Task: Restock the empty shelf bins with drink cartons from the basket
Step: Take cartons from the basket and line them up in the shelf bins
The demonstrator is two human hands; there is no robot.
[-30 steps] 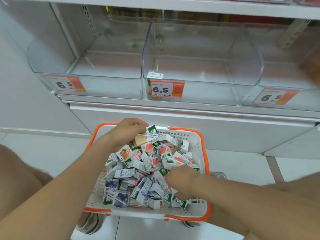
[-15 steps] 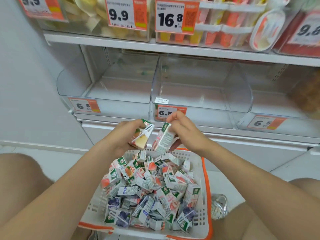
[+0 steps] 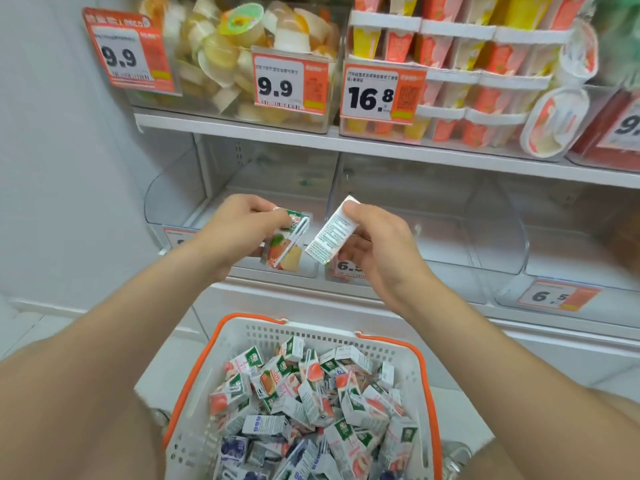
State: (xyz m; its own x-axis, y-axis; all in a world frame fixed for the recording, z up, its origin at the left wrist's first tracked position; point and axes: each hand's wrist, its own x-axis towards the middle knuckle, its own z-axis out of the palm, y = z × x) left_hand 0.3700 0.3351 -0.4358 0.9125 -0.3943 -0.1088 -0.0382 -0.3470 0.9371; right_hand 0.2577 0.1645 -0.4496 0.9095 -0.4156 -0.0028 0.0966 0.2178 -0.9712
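My left hand (image 3: 230, 225) grips a small drink carton (image 3: 284, 245) with fruit print and a straw on its side, held in front of the left clear bin (image 3: 173, 202). My right hand (image 3: 375, 247) holds a second carton (image 3: 330, 233), its white label side up, before the middle clear bin (image 3: 450, 220). Both cartons hang above the bins' front edges, over the shelf lip. Below, a white basket with an orange rim (image 3: 194, 368) holds several more cartons (image 3: 311, 403). A third clear bin (image 3: 571, 258) sits to the right. Nothing shows inside the clear bins.
The shelf above (image 3: 346, 143) carries bins of jelly cups (image 3: 242, 57) and stacked snack trays (image 3: 485, 64) with orange price tags. A white wall (image 3: 52, 168) stands at left. Price tags marked 6.5 (image 3: 550, 296) hang on the lower bins. My bare knees flank the basket.
Both hands left the basket, each lifting a carton, and rose to the lower bins' front. The camera tilted up, bringing the stocked upper shelf into view.
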